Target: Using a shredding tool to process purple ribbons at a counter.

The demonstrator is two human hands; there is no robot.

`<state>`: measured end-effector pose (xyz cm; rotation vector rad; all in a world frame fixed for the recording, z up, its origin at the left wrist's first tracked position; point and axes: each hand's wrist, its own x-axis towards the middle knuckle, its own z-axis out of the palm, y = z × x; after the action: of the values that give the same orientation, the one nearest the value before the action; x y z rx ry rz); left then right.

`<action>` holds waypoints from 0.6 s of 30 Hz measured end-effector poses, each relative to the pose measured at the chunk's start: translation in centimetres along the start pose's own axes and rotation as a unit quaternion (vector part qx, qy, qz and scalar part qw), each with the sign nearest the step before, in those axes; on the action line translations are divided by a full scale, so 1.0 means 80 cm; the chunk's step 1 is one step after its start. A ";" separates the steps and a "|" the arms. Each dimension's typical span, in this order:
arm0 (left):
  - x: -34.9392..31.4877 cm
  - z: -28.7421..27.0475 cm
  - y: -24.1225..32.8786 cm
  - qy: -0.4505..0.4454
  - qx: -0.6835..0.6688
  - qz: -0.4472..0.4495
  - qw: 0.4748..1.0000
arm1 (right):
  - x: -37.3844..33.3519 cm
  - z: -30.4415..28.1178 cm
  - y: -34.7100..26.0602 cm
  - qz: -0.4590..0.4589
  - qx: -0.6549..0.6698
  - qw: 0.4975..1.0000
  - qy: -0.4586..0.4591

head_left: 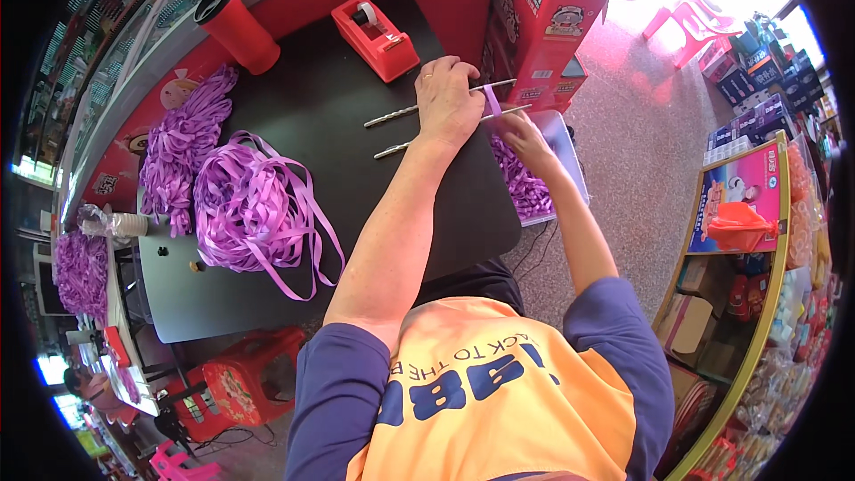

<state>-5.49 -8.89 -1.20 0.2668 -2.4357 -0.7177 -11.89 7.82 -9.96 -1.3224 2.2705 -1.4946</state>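
1. Ribbon, a short purple strip (492, 100), is looped across two thin metal rods (445, 105) that lie side by side at the far right edge of the black table (356, 125).
2. The left hand (448, 100) lies on top of the rods, fingers curled down over them and pinning them to the table; a ring shows on one finger.
3. The right hand (525, 138) sits just right of the rods, off the table's edge, its fingertips pinched on the lower end of the purple strip.
4. Below the right hand, beside the table's right edge, a tray (570, 156) holds a heap of cut purple ribbon pieces (525, 187).
5. On the table, beyond the left hand, stands a red tape dispenser (376, 36).
6. Well left of the rods a big tangle of purple ribbon (254, 209) rests on the table, with loose ends trailing toward the near edge.
7. A second purple bundle (183, 147) lies just left of that tangle, at the table's left edge.
8. A red cup with a dark rim (233, 27) stands off the table's far left corner.
9. Red printed cartons (543, 18) rise right behind the table's far right corner.
10. A red plastic stool (245, 379) stands on the floor under the near left side of the table.
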 end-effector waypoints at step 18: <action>0.019 -0.045 0.028 -0.038 -0.235 -0.129 0.963 | -0.019 -0.026 -0.111 0.171 0.016 0.981 0.089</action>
<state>-4.73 -9.10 3.22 0.3720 -2.2357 -1.4127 -6.77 9.15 -2.39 -0.7616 2.4112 -1.5680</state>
